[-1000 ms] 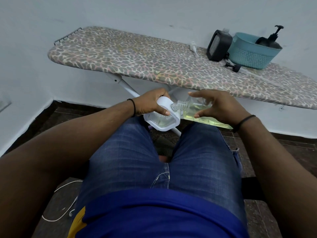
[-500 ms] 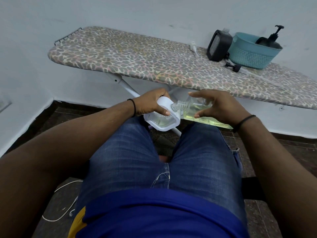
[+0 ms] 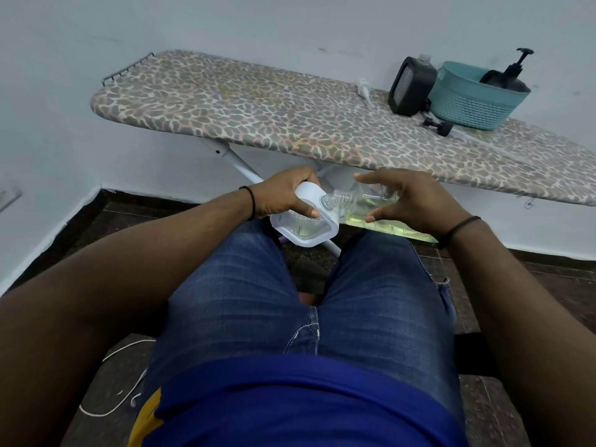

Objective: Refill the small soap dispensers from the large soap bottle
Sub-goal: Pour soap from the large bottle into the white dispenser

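Note:
My left hand (image 3: 283,196) grips a small white soap dispenser (image 3: 303,232) with a clear window, held above my knees. In my right hand (image 3: 416,201) lies the large clear soap bottle (image 3: 358,206), tipped on its side with yellow-green liquid inside. Its open threaded neck points left and touches the top of the white dispenser. A black square dispenser (image 3: 411,87) stands on the ironing board, and a black pump dispenser (image 3: 509,75) lies in a teal basket.
A leopard-print ironing board (image 3: 258,114) stands ahead along the wall, with a teal basket (image 3: 471,101) at its right end. A black pump head (image 3: 438,125) and a white cap (image 3: 364,87) lie near it. A white cable (image 3: 122,382) trails on the dark floor at left.

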